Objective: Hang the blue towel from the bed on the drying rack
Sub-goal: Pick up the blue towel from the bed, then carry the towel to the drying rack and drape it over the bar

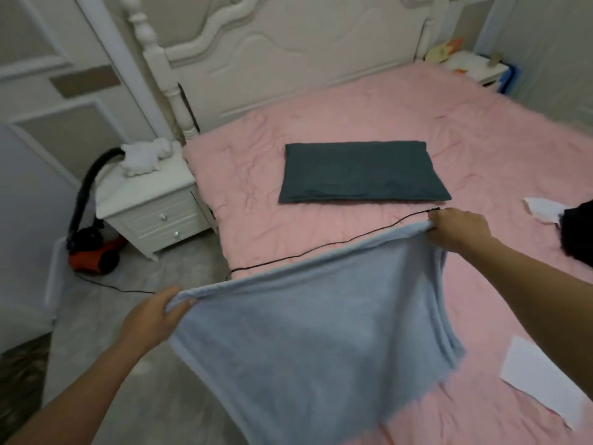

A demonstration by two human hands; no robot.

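1. A red and black canister vacuum cleaner point(91, 248) with a curved black hose stands on the mottled grey floor point(106, 319) at far left, just beside a white painted wooden nightstand point(150, 203) that has two drawers with small round knobs.
2. A glossy white animal-shaped figurine point(146, 155) sits on the nightstand's top.
3. The left hand point(154, 316) is closed around a bunched corner of the pale blue fluffy towel point(308, 342), fingers curled over its upper edge.
4. The towel is held up between both hands over the near edge of the bed; its top edge is stretched taut, and its soft, terry-like body hangs loose, the right side falling in folds.
5. A thin black cable point(321, 248) trails across the bedcover from the floor toward the right hand.
6. The pink quilted bedcover point(385, 107), wrinkled and plush, spreads beneath a carved cream-white headboard point(305, 49) with a turned post.
7. A flat rectangular dark teal pillow point(362, 173) lies in the middle of the bedcover, well apart from the towel.
8. The right hand point(459, 229) pinches the towel's other top corner, fingertips pressed together on the cloth.
9. A white sheet of paper point(542, 380) lies flat on the bedcover at lower right.
10. A black cloth item point(577, 229) and a crumpled white piece beside it lie at the right edge.
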